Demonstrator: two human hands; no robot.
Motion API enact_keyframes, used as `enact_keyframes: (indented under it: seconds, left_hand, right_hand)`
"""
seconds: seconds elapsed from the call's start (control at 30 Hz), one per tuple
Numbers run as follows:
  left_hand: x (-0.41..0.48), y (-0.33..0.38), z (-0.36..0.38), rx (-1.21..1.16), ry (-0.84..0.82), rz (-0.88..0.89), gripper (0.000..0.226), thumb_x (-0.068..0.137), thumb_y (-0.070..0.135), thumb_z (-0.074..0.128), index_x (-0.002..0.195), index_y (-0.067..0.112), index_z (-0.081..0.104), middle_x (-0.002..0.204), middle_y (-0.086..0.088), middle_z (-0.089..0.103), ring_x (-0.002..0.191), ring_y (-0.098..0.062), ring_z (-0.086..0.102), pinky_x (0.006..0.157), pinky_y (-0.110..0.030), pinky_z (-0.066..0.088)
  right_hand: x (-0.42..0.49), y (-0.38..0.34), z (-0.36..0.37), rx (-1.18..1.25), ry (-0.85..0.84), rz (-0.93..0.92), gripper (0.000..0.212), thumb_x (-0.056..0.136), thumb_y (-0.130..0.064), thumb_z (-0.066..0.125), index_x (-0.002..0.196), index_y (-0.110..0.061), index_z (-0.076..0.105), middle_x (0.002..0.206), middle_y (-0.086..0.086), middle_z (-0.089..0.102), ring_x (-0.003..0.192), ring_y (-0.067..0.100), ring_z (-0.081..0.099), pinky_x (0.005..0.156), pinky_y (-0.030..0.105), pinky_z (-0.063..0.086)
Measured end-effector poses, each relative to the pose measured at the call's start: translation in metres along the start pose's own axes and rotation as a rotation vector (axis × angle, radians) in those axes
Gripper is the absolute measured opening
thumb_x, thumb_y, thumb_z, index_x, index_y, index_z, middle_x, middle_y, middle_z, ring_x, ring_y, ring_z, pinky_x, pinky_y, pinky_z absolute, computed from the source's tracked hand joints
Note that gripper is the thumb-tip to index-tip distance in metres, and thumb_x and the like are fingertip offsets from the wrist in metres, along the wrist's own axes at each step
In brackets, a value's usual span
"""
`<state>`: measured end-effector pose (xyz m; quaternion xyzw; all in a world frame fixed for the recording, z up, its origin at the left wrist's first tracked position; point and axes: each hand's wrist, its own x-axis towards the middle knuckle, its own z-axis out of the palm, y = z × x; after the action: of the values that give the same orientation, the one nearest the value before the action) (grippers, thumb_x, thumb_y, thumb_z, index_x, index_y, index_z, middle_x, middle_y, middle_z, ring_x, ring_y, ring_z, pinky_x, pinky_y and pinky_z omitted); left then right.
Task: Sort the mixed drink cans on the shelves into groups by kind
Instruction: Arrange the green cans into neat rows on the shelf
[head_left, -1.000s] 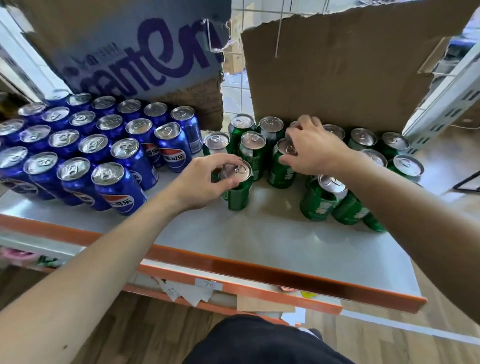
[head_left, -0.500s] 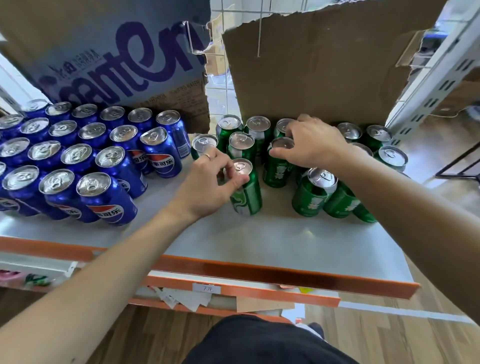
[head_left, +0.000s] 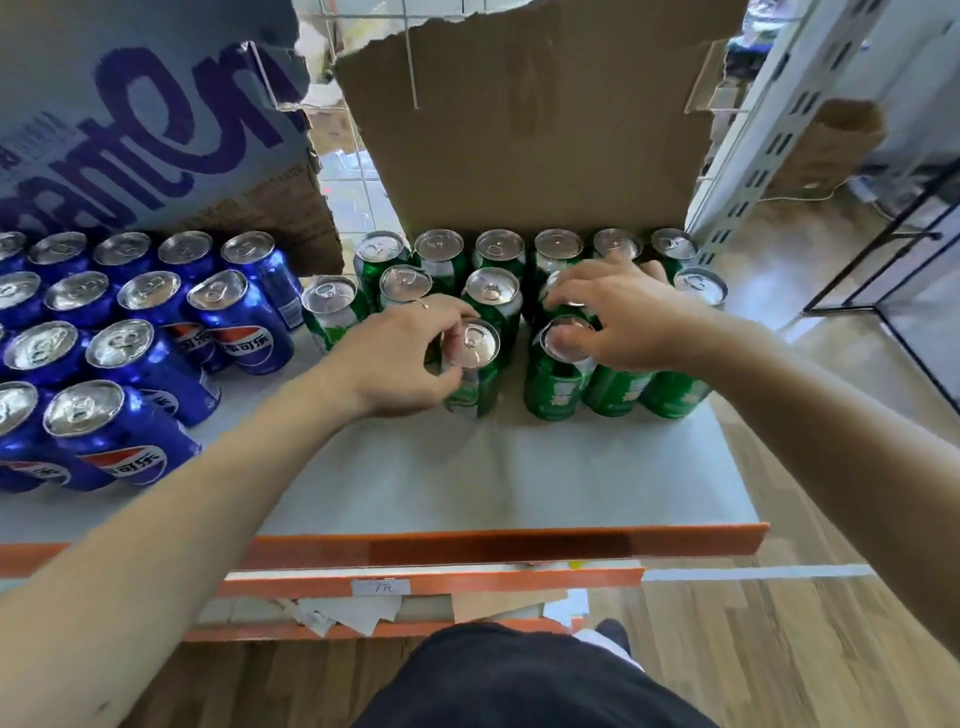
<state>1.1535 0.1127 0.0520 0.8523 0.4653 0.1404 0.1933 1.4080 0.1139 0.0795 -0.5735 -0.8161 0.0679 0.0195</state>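
Right hand covers two or three can tops in the green cluster; those cans show only as lower bodies under the palm and wrist. Its fingers are spread and bent over the lids, with the thumb on the rim of the front green can; can't tell whether it actually grips one. Left hand is curled round the upper part of a single green can, thumb at the near side and fingertips on the lid rim, and hides most of the label. That can stands upright at the front of the green cans, right side of the white shelf. Blue Pepsi cans are grouped at left, the outer ones cut off by the frame edge. The torn cardboard sheet blocks the view behind the green rows. The printed carton has cropped purple lettering that can't be read.
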Motion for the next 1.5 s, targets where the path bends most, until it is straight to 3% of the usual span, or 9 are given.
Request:
enact_keyframes:
  seconds: [0.2, 0.43, 0.67, 0.8, 0.9, 1.07, 1.17, 1.3, 1.5]
  left_hand:
    - [0.005, 0.007, 0.01, 0.067, 0.129, -0.118, 0.026, 0.082, 0.049, 0.071, 0.079, 0.026, 0.058, 0.101, 0.006, 0.049, 0.085, -0.024, 0.058, 0.079, -0.04, 0.049]
    - [0.005, 0.038, 0.038, -0.046, 0.275, -0.182, 0.029, 0.085, 0.044, 0.073, 0.082, 0.02, 0.058, 0.1, 0.003, 0.042, 0.084, -0.024, 0.057, 0.078, -0.037, 0.047]
    - [0.005, 0.047, 0.044, -0.053, 0.29, -0.262, 0.032, 0.089, 0.044, 0.068, 0.088, 0.014, 0.055, 0.104, -0.001, 0.039, 0.081, -0.027, 0.055, 0.074, -0.035, 0.041]
    - [-0.001, 0.022, 0.016, -0.064, 0.368, -0.157, 0.035, 0.088, 0.049, 0.067, 0.082, 0.019, 0.05, 0.091, 0.001, 0.051, 0.075, -0.022, 0.054, 0.067, -0.036, 0.044]
    - [-0.009, -0.026, -0.013, 0.007, 0.499, -0.196, 0.032, 0.084, 0.042, 0.073, 0.091, 0.015, 0.057, 0.101, -0.004, 0.055, 0.088, -0.026, 0.057, 0.075, -0.039, 0.048]
    - [-0.012, -0.084, -0.029, 0.071, 0.241, -0.315, 0.052, 0.078, 0.025, 0.079, 0.123, 0.013, 0.055, 0.124, -0.008, 0.055, 0.113, -0.029, 0.054, 0.096, -0.041, 0.046]
    - [-0.015, -0.087, -0.024, 0.015, 0.247, -0.288, 0.043, 0.078, 0.019, 0.079, 0.114, 0.016, 0.056, 0.113, -0.006, 0.058, 0.103, -0.028, 0.057, 0.09, -0.044, 0.049]
    - [-0.027, -0.077, -0.025, 0.029, 0.281, -0.268, 0.037, 0.073, 0.027, 0.083, 0.099, 0.02, 0.057, 0.103, -0.004, 0.056, 0.095, -0.026, 0.056, 0.084, -0.041, 0.049]
    - [-0.035, -0.038, -0.003, -0.029, 0.269, -0.213, 0.041, 0.071, 0.043, 0.082, 0.1, 0.025, 0.058, 0.101, -0.003, 0.054, 0.091, -0.026, 0.055, 0.081, -0.038, 0.047]
  right_hand:
    - [-0.006, 0.004, 0.003, 0.026, 0.013, -0.025, 0.05, 0.089, -0.052, 0.057, 0.135, -0.033, 0.054, 0.148, -0.012, 0.038, 0.135, 0.02, 0.028, 0.1, 0.043, 0.023]
    - [-0.006, 0.007, 0.002, 0.044, -0.01, -0.028, 0.057, 0.077, -0.052, 0.072, 0.129, -0.034, 0.058, 0.141, -0.014, 0.044, 0.128, 0.016, 0.031, 0.099, 0.04, 0.026]
    - [-0.001, 0.003, 0.002, 0.036, -0.028, -0.026, 0.056, 0.076, -0.056, 0.07, 0.127, -0.035, 0.058, 0.138, -0.012, 0.044, 0.127, 0.015, 0.029, 0.097, 0.037, 0.024]
    - [0.008, -0.006, -0.008, 0.041, -0.007, -0.035, 0.051, 0.083, -0.055, 0.062, 0.13, -0.034, 0.056, 0.139, -0.01, 0.046, 0.128, 0.017, 0.03, 0.103, 0.043, 0.023]
    - [0.018, -0.02, -0.01, 0.078, 0.05, -0.056, 0.045, 0.088, -0.051, 0.061, 0.127, -0.031, 0.058, 0.137, -0.008, 0.048, 0.13, 0.017, 0.03, 0.106, 0.046, 0.025]
    - [0.039, -0.049, -0.005, 0.098, 0.056, -0.106, 0.042, 0.086, -0.047, 0.063, 0.125, -0.03, 0.059, 0.128, -0.007, 0.053, 0.124, 0.019, 0.036, 0.097, 0.042, 0.027]
    - [0.044, -0.059, 0.0, 0.098, -0.016, -0.122, 0.051, 0.083, -0.05, 0.066, 0.13, -0.032, 0.055, 0.133, -0.01, 0.05, 0.128, 0.016, 0.033, 0.104, 0.047, 0.026]
    - [0.041, -0.059, 0.005, 0.095, -0.034, -0.144, 0.053, 0.079, -0.05, 0.071, 0.127, -0.036, 0.056, 0.134, -0.014, 0.048, 0.127, 0.013, 0.032, 0.106, 0.047, 0.026]
    - [0.034, -0.05, 0.002, 0.117, -0.046, -0.125, 0.054, 0.077, -0.046, 0.073, 0.127, -0.038, 0.055, 0.137, -0.015, 0.047, 0.125, 0.014, 0.031, 0.102, 0.042, 0.026]
